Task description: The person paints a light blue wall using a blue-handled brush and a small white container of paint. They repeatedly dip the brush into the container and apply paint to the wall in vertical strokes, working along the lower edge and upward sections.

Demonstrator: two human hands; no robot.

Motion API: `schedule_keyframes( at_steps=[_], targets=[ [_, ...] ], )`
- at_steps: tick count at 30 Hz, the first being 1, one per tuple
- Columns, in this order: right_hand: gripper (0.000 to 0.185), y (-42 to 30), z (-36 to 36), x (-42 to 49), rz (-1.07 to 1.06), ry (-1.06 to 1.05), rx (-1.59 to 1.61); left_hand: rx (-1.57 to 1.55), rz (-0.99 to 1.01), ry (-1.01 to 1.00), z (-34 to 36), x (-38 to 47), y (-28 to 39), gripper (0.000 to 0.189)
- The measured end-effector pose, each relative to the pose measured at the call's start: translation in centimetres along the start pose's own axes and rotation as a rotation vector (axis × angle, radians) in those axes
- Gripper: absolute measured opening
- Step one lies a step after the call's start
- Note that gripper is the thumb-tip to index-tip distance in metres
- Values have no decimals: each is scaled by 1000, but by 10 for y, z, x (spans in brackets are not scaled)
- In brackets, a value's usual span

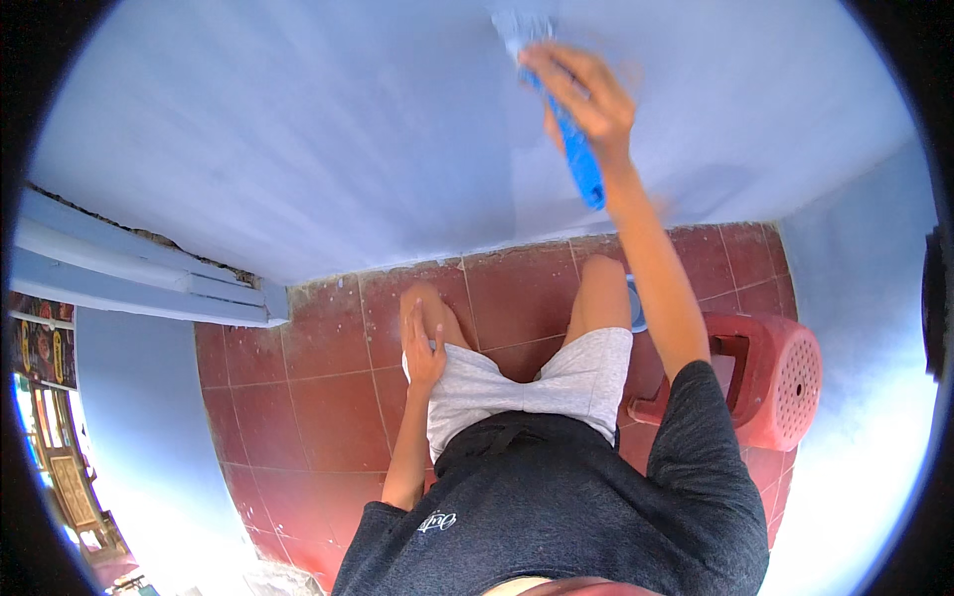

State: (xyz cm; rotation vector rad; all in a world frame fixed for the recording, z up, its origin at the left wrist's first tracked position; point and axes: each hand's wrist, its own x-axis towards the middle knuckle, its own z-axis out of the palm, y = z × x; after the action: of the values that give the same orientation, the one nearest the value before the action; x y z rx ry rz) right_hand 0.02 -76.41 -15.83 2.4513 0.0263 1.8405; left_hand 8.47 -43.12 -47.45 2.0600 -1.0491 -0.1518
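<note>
My right hand is raised and wrapped around the upper handle of a paintbrush. The brush has a blue plastic handle and pale, paint-coated bristles, which meet or nearly meet the light blue wall in front of me. Some blur shows around this hand. My left hand rests flat on my left thigh near the knee, holding nothing, its fingers slightly spread. Behind my right forearm a round pale container is partly hidden on the floor.
A red plastic stool with a perforated seat stands at my right. Red tiles with pale specks cover the floor. A painted ledge juts out at left, below a dark crack. Another blue wall closes the right side.
</note>
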Motion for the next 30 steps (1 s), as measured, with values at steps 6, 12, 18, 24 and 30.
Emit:
schedule_keyframes(
  at_steps=[6,12,18,24,30],
  targets=[
    [41,-22,24,-151,323,-395,44,9,-21,-13,-4,1,3,61],
    [37,-15,23,-171,396,-652,43,14,-16,-29,1,3,3,61],
    [43,-1,14,-41,290,-343,182,-3,-45,-40,1,2,-2,61],
    [41,-7,16,-82,166,-91,59,0,-55,-54,6,3,7,61],
    [41,-22,35,-210,402,-427,74,21,-73,-58,1,0,7,61]
  ],
)
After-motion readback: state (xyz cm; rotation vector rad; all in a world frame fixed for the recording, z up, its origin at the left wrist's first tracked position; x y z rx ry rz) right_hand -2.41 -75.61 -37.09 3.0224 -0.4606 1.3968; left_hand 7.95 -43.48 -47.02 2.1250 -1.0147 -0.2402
